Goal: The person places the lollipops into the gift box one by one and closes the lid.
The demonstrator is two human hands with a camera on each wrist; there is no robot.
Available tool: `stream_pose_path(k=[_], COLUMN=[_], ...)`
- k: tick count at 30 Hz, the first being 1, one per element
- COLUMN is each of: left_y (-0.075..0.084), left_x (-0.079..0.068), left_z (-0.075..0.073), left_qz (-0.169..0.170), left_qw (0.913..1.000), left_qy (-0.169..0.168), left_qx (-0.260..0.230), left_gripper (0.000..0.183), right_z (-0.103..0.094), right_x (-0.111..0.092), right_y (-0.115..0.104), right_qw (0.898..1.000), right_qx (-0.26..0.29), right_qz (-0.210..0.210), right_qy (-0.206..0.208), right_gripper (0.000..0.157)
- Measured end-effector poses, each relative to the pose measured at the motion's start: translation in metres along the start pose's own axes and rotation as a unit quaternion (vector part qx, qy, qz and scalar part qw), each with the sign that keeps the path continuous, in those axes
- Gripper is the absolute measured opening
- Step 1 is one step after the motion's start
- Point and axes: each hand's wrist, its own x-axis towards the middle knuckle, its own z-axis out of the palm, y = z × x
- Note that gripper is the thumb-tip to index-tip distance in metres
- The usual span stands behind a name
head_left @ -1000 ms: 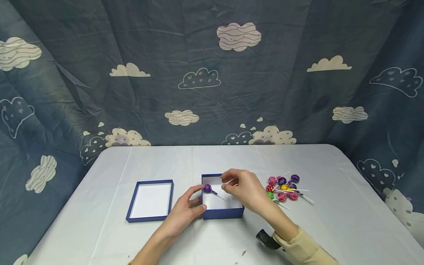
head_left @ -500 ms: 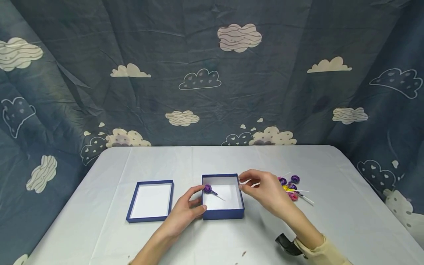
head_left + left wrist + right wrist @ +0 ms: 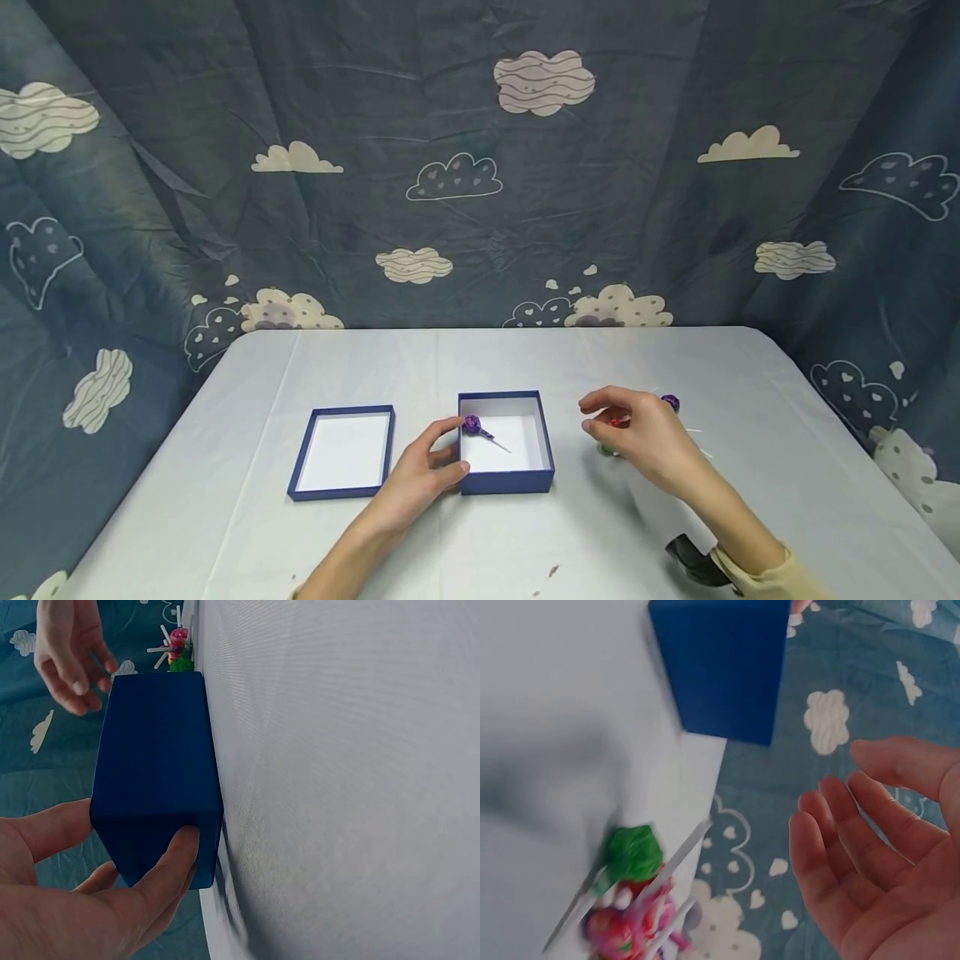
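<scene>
A blue box (image 3: 506, 482) with a white inside stands without its lid on the table. In it, against the left wall, lies one purple-wrapped lollipop (image 3: 472, 426), its stick slanting toward the near right. My left hand (image 3: 426, 467) holds the box's left side, index finger at the rim and thumb by the near corner. My right hand (image 3: 641, 429) hovers to the right of the box, empty, fingers loosely bent and thumb apart. Behind it, partly hidden, is a pile of lollipops; a green one (image 3: 634, 853) and a red-pink one (image 3: 615, 930) show in the right wrist view.
The blue-rimmed lid (image 3: 341, 454) lies inside up, left of the box. A white cloth covers the table (image 3: 225, 533). Dark blue curtains (image 3: 450, 100) with cloud prints hang behind and at both sides. A black strap (image 3: 697, 560) is at the right wrist.
My right hand has moved from over the box to the right, in front of the lollipop pile. The left hand, box and purple lollipop have stayed in place.
</scene>
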Motion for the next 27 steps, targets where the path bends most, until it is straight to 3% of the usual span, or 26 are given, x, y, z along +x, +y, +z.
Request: stream_pose_path(k=[20,27], left_y=[0.002,0.001], left_x=[-0.002,-0.001], left_z=[0.0,0.001], left_qz=[-0.003,-0.006], left_qw=[1.0,0.9999], left_qy=[0.004,-0.002], left_qx=[-0.003,-0.01], left_gripper=[0.062,0.061], right_z=[-0.002,0.002], right_x=[-0.003,-0.003], right_y=[0.049,0.055], right_qw=[0.999,0.997], right_qx=[-0.031,-0.053], right_qz=[0.027,0.048], right_qy=[0.003,-0.029], right_gripper=[0.013,0.017])
